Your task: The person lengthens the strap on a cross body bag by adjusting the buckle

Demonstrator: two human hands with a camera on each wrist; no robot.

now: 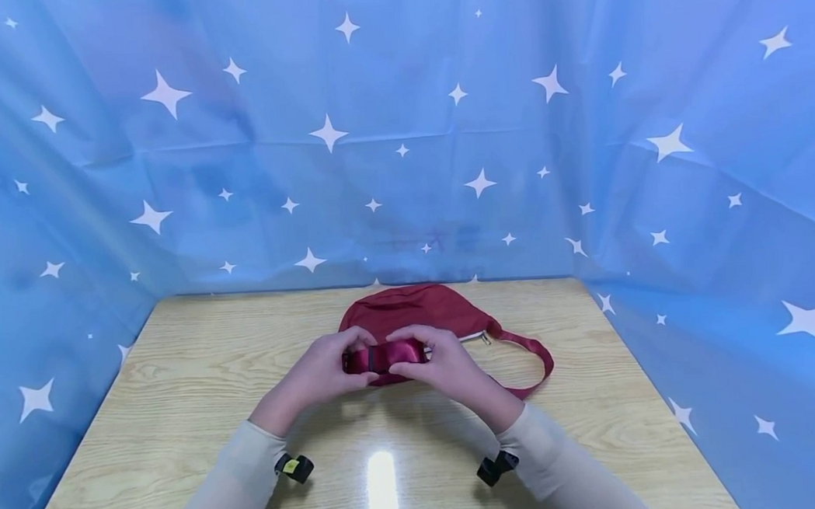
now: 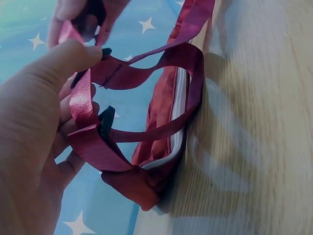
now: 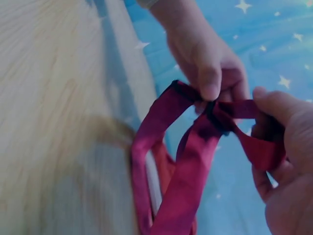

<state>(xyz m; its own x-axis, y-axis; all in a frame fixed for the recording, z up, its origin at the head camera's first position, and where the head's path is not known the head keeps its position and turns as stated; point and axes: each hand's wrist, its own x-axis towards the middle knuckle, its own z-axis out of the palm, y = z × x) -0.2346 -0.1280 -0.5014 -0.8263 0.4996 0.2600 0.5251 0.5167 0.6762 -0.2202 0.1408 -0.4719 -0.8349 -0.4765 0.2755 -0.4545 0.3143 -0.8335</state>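
A dark red waist bag (image 1: 417,304) with a pale zip rests on the table. Its red strap (image 1: 549,361) loops out to the right side. In front of the bag my left hand (image 1: 319,369) pinches the webbing between thumb and fingers, near a black plastic slider (image 3: 213,116). Facing it, my right hand (image 1: 449,365) grips a folded length of the same strap, with a black plastic piece (image 2: 90,14), seemingly the buckle, partly hidden in its fingers. Another black slider (image 2: 106,120) sits on the webbing below the left thumb in the left wrist view.
The wood-grain table (image 1: 211,360) extends around the bag. A blue curtain with white stars (image 1: 397,91) stands behind it and at both sides. Each wrist carries a small black camera (image 1: 294,468).
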